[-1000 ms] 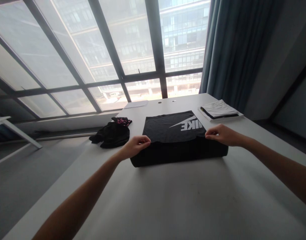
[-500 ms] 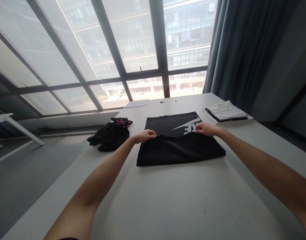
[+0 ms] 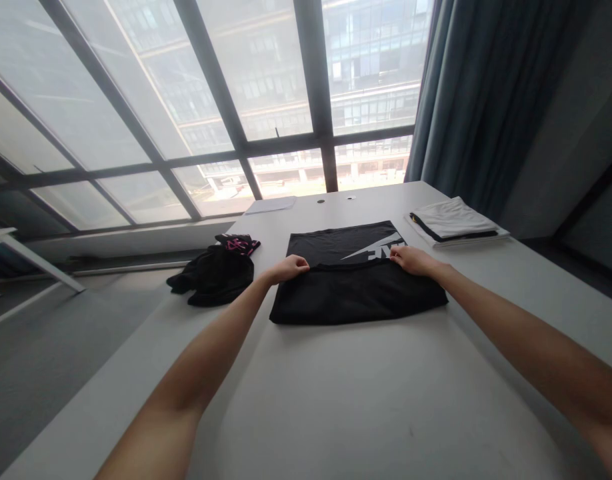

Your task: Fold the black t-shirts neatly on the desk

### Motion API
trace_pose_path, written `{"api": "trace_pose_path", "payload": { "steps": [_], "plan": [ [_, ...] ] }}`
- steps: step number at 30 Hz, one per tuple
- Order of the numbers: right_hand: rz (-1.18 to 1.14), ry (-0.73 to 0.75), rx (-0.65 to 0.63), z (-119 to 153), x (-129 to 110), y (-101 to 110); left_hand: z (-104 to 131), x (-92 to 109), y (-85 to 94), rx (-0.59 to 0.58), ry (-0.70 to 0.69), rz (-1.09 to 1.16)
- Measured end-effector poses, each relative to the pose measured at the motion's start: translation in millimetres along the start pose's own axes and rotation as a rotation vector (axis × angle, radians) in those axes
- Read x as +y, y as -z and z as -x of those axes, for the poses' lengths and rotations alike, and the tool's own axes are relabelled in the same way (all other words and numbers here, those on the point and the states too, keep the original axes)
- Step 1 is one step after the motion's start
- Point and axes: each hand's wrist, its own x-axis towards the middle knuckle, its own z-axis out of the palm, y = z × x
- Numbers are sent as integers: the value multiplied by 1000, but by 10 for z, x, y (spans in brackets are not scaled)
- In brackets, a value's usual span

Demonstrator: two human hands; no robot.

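Observation:
A black T-shirt (image 3: 359, 293) with a white printed logo and letters lies partly folded on the white table (image 3: 336, 400). Its near part is turned over toward the far side and covers some of the lettering. My left hand (image 3: 291, 268) pinches the left end of the turned-over edge. At the right end of that same edge, my right hand (image 3: 413, 259) is closed on the fabric, close to the white letters. Both arms reach forward from the bottom of the view.
Left of the shirt lies a crumpled heap of black clothing (image 3: 213, 277), with a black and pink patterned cloth (image 3: 241, 244) behind it. A folded stack of white and black clothes (image 3: 456, 220) sits at the right. White paper (image 3: 271, 205) lies near the window.
The turned-over edge now lies flatter and straighter, and covers slightly more of the lettering. Both hands still hold it. The view has shifted slightly.

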Motion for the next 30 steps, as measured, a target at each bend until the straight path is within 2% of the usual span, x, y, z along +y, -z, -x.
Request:
{"api": "trace_pose_path", "payload": {
  "steps": [5, 13, 17, 21, 30],
  "plan": [
    [42, -22, -6, 12, -61, -110, -5, -31, -134, 63, -23, -61],
    [161, -25, 38, -14, -77, -24, -110, -37, -71, 173, -57, -182],
    [186, -33, 47, -28, -77, -72, -152, -61, -179, 209, -52, -265],
    [208, -28, 59, -7, -75, -151, -127, -114, -311, 258, -69, -328],
    [228, -31, 102, -78, -85, -176, -40, -195, -390, 346, -106, -428]
  ]
}}
